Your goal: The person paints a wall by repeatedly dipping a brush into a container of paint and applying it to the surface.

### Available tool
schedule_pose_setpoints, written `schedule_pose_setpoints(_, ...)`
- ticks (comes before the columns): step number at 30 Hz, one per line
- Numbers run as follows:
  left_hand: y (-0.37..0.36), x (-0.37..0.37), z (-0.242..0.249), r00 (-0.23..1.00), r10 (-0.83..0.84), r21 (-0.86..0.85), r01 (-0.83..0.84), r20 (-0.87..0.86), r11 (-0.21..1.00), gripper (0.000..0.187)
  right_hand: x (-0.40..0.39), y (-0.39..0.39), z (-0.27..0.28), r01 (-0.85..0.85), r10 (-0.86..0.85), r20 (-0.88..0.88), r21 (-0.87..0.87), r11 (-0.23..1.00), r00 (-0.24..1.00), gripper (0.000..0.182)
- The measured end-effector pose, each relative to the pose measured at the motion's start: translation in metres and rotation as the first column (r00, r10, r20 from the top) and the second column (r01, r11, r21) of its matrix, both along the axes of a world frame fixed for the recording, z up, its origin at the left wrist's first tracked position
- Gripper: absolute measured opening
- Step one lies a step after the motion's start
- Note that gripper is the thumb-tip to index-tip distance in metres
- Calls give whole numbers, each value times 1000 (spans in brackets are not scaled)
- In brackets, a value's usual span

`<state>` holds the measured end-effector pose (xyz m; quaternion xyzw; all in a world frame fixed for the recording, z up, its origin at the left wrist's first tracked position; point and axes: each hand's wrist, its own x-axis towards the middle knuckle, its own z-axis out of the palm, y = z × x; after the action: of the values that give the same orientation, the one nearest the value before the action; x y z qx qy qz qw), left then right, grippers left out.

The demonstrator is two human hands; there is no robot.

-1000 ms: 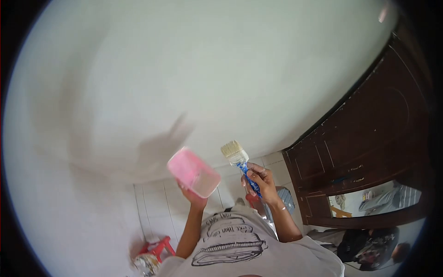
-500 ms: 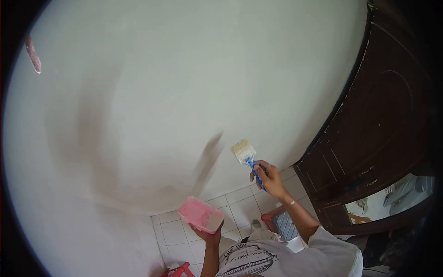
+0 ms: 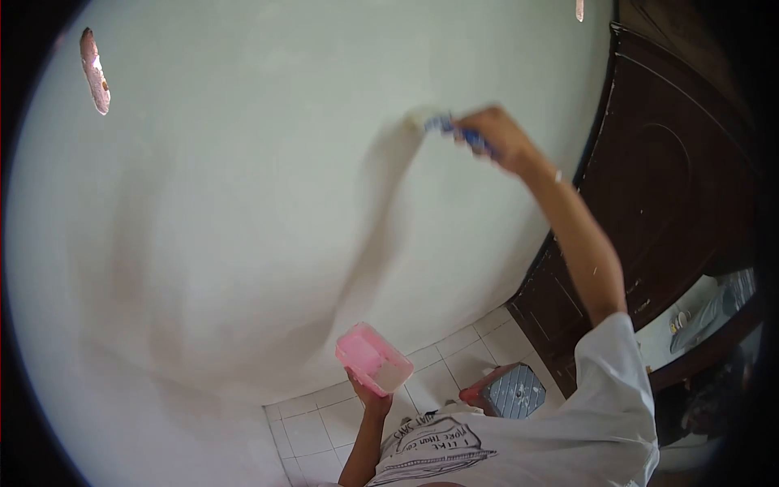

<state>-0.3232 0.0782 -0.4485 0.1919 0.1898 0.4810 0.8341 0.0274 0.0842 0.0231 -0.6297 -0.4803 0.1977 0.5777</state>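
Observation:
My right hand (image 3: 497,140) is closed around the blue handle of a paintbrush (image 3: 442,124), its arm stretched up. The pale bristles are against or very close to the light wall (image 3: 268,162); blur keeps me from telling which. Lower down, my left hand (image 3: 372,396) holds a pink plastic tub (image 3: 357,347) from below, tilted so that its inside shows. Whitish paint (image 3: 391,376) lies at one end of the tub.
A dark brown wooden cabinet (image 3: 649,187) with a mirror stands at the right. On the white tiled floor (image 3: 341,418) is a red stool (image 3: 511,390) with a grey top. A pinkish unpainted patch (image 3: 95,73) marks the wall at upper left.
My right hand has swung the paintbrush upward, from in front of the lower wall to a higher spot on it. The tub in my left hand has shifted slightly right and up in view.

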Motion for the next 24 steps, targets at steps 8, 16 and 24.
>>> schedule_pose_setpoints(8,27,-5,-40,998,-19,193,29,-56,981,70,-23,12,25,314,-396,401,257,914,826,26)
schedule_pose_setpoints(16,13,-48,-19,990,-59,-52,66,128,996,70,0,-4,-227,426,-187,617,-267,864,765,20)
schedule_pose_setpoints(24,17,-50,-19,992,-80,-94,89,97,992,73,-15,-5,32,179,-172,115,-51,983,978,26)
